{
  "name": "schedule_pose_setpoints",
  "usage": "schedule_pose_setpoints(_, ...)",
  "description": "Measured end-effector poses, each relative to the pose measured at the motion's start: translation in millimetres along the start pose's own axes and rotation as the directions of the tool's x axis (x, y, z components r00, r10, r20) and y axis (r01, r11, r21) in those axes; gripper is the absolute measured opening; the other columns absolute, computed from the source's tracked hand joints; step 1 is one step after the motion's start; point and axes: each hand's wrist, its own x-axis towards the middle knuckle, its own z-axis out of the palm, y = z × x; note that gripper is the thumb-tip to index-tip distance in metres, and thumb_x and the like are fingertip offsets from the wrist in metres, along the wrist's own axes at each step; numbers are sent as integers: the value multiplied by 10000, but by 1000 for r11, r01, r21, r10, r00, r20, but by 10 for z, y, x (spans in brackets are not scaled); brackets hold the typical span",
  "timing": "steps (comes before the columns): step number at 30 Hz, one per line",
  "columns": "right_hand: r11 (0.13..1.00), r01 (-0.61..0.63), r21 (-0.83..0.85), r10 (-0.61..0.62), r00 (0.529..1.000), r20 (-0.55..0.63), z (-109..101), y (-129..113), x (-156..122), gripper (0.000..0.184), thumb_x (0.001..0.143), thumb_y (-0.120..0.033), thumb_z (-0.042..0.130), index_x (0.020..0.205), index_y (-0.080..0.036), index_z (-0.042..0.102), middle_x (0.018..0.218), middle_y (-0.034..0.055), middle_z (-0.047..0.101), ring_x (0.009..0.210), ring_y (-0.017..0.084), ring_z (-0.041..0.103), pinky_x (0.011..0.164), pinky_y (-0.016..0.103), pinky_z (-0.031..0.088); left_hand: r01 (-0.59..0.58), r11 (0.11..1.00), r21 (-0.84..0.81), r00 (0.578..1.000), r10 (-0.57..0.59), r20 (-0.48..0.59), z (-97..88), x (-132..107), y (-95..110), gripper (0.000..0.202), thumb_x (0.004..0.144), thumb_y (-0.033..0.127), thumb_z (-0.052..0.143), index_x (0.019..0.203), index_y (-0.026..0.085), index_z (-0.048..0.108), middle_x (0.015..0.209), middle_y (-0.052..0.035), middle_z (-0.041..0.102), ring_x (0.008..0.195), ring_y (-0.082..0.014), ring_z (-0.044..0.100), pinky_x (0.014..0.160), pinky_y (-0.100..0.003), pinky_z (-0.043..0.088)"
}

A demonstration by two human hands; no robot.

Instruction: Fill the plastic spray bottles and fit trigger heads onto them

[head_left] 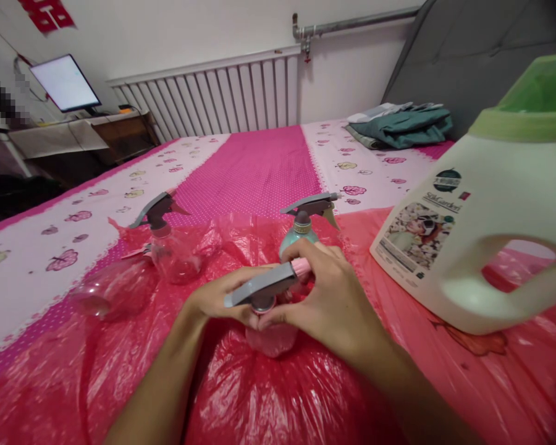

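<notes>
A spray bottle [272, 341] with a clear pinkish body stands upright in front of me, its grey trigger head [262, 284] tipped with a pink nozzle. My left hand [227, 293] is closed around the neck from the left. From the right, my right hand [328, 290] curls over the head, with its thumb and fingers at the collar. Just behind the right hand is a spray bottle of bluish-green liquid [301, 232], partly hidden by it. To the left, one clear spray bottle [176, 256] stands upright and another [115, 290] lies on its side.
Crinkled red plastic sheeting [241, 402] covers the near part of the bed [254, 167]. A large white detergent jug [467, 272] with a green cap stands close on the right. Folded clothes [398, 127] lie at the back right. A radiator [213, 96] lines the wall.
</notes>
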Motion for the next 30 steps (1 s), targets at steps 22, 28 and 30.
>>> schedule_pose_setpoints(22, 968, 31, 248, -170, 810, 561, -670, 113, -130, 401, 1025, -268, 584, 1420, -259, 653, 1257, 69, 724, 1145, 249, 680, 1037, 382, 546, 16, 984, -180, 1000, -20, -20, 32, 45, -25, 499, 696, 511, 928, 1009, 162, 757, 955, -61, 704, 887, -208, 655, 787, -273, 518)
schedule_pose_setpoints(28, 918, -142, 371, -68, 864, 499, -626, 238, -8, 98, 960, -174, 682, 942, -215, 769, 988, 4, 768, 961, 175, 710, 930, 309, 556, -21, 995, -97, 1000, 21, -3, 17, 89, 5, 499, 661, 553, 940, 923, 163, 773, 952, -71, 663, 876, -206, 607, 776, -282, 506)
schedule_pose_setpoints(30, 879, -212, 428, -56, 845, 532, -549, 228, 35, 96, 908, -115, 713, 858, -193, 738, 884, -11, 744, 888, 155, 699, 864, 277, 558, -55, 994, -92, 998, 55, 2, 33, 98, 24, 458, 689, 525, 935, 928, 168, 776, 921, -58, 653, 851, -192, 590, 781, -282, 502)
